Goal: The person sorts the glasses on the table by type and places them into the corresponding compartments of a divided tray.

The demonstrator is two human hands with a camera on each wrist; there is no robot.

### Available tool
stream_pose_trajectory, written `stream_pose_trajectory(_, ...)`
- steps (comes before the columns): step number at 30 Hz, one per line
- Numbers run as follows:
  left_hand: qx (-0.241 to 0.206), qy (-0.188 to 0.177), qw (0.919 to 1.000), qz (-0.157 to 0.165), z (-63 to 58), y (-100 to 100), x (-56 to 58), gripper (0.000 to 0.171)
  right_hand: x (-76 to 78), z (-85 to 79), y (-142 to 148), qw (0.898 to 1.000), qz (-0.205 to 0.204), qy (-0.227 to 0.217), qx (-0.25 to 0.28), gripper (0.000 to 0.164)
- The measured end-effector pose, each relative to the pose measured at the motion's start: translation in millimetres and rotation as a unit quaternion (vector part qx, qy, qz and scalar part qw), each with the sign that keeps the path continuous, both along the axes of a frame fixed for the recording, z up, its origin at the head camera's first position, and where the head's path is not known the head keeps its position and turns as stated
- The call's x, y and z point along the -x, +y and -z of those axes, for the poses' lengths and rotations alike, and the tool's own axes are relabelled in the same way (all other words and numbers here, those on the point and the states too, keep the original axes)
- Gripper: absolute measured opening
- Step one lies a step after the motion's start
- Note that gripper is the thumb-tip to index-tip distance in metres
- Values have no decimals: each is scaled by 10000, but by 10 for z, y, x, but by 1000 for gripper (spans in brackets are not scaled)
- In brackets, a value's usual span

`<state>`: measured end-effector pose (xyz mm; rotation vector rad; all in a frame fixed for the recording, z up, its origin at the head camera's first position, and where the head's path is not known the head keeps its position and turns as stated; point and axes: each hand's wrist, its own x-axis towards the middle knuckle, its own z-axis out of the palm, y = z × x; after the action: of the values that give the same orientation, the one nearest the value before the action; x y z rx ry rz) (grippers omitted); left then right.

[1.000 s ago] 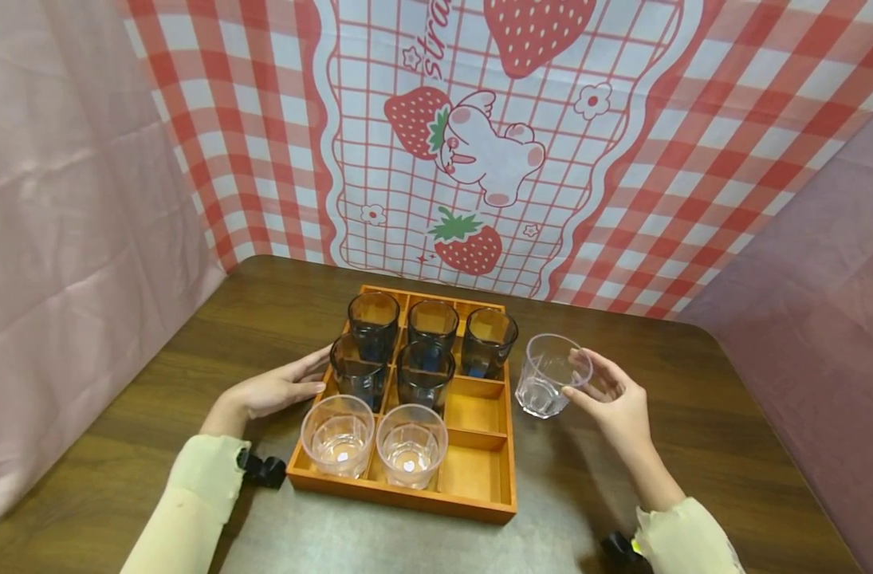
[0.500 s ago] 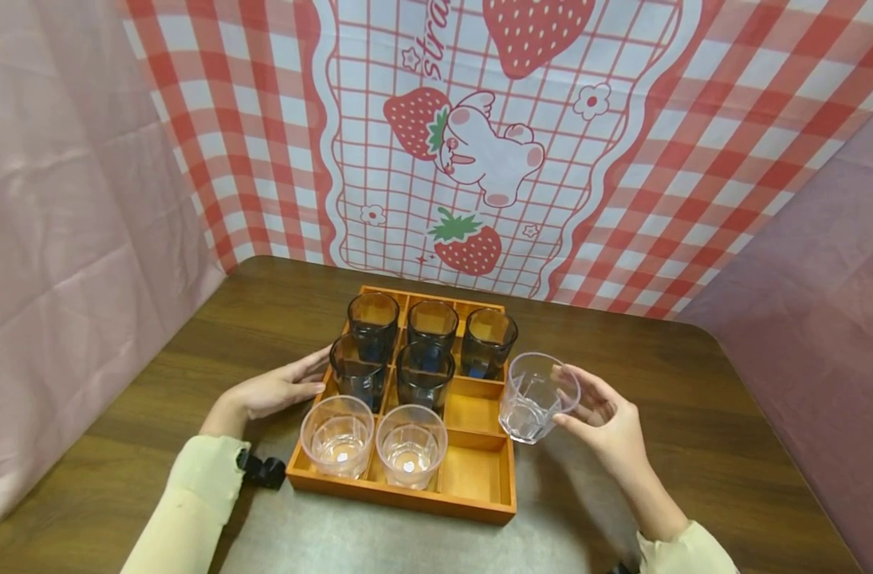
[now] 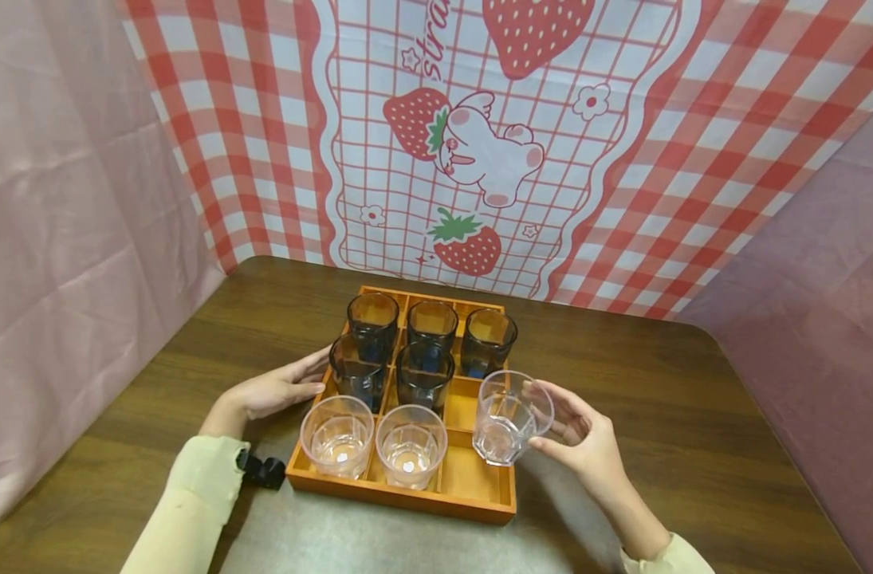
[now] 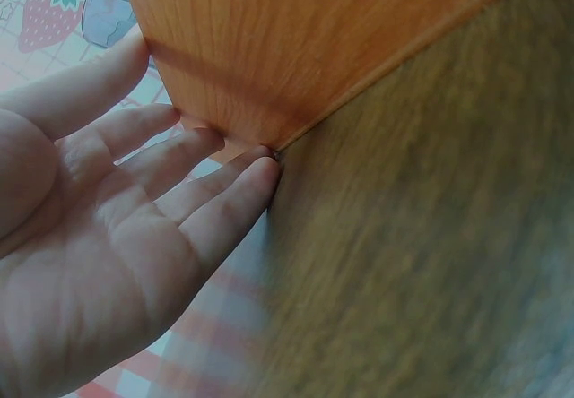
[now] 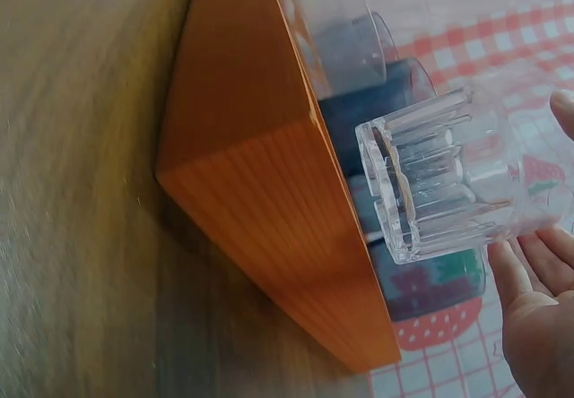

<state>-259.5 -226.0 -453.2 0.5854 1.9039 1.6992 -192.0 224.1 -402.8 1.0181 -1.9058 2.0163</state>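
A wooden divided tray (image 3: pixel 400 499) lies on the table. My right hand (image 3: pixel 587 446) grips a clear faceted tumbler (image 3: pixel 506 422) by its upper side, thumb and fingers on opposite sides. This tumbler is slightly tilted and hangs above the tray's right edge, near the front right compartment; in the right wrist view its base (image 5: pixel 390 196) is above the tray wall (image 5: pixel 278 246). My left hand (image 3: pixel 281 391) touches the tray's left side with extended fingers (image 4: pixel 224 210). Two clear tumblers, one at the front left (image 3: pixel 338 438) and one at the front middle (image 3: pixel 411 446), sit in compartments.
Several dark tinted glasses (image 3: pixel 426 375) fill compartments behind the clear ones. The middle right compartment (image 3: pixel 462 409) and front right compartment (image 3: pixel 472 478) hold no glass. A strawberry-printed checked cloth (image 3: pixel 465 159) hangs behind the wooden table (image 3: pixel 644 375), with pink cloth (image 3: pixel 84 239) at the sides.
My right hand has carried the clear tumbler leftward and toward the front, from beside the tray to over its right edge. My left hand and the tray have stayed in place.
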Motion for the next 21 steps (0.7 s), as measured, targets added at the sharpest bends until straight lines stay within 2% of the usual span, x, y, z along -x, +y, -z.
stream_pose_trajectory(11, 105, -32, 9999, -77, -18, 8, -12, 75, -100, 73, -100, 9992, -146, -207, -323, 66)
stream_pose_trajectory(14, 109, -41, 9999, -89, -19, 9, -11, 75, -104, 107, -112, 9990, -256, -142, -325, 66)
stream_pose_trajectory(21, 117, -42, 9999, -85, -17, 4, -14, 75, -141, 190, -125, 9979, -103, -394, -501, 68)
